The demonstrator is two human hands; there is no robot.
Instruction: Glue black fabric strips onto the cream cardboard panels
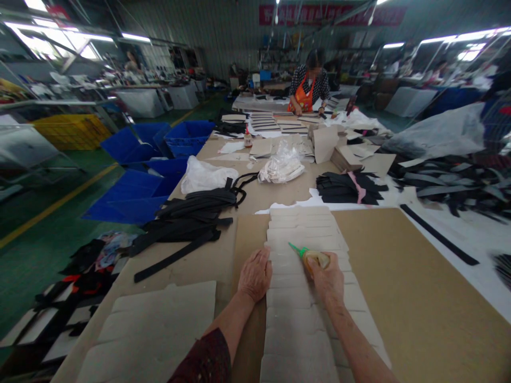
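A long row of overlapping pale grey-beige sheets (297,330) runs away from me on a brown board (399,266). My left hand (255,274) rests flat at the left edge of these sheets, its fingertips touching the edge and nothing held in it. Wrapped round a squeeze bottle (319,259) is my right hand (329,279), above the sheets. The bottle has a green nozzle tilted to the left and yellowish contents that look like glue. Its tip points at the sheets; whether it touches them I cannot tell.
Black strips (191,213) lie to the left, and a bundle of black strips (345,187) lies ahead right. More sheets (159,330) sit at front left. Blue bins (131,194) stand beside the table. A co-worker in an orange apron (305,98) works at the far end.
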